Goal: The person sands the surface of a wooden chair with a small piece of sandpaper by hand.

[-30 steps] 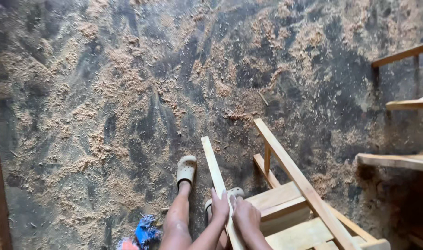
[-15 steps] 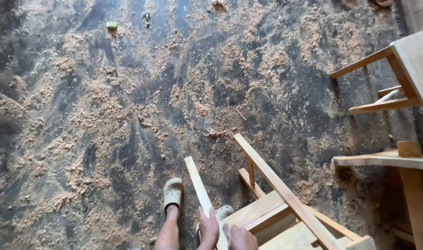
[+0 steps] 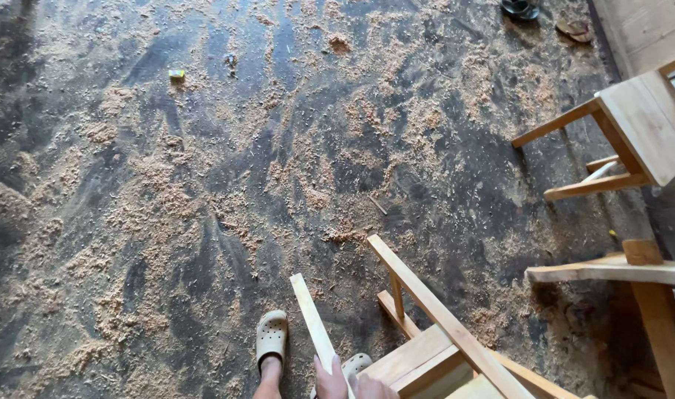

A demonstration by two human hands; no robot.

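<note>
My left hand and right hand, half cut off by the frame, seem closed around a wooden slat slanting away above my sandals, beside the wooden frame on the sawdust-strewn floor.

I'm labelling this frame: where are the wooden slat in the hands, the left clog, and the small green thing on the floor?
wooden slat (image 3: 310, 316), head view, middle of its face
left clog (image 3: 271, 337), head view, its top
small green thing (image 3: 176, 74), head view, its centre
</note>
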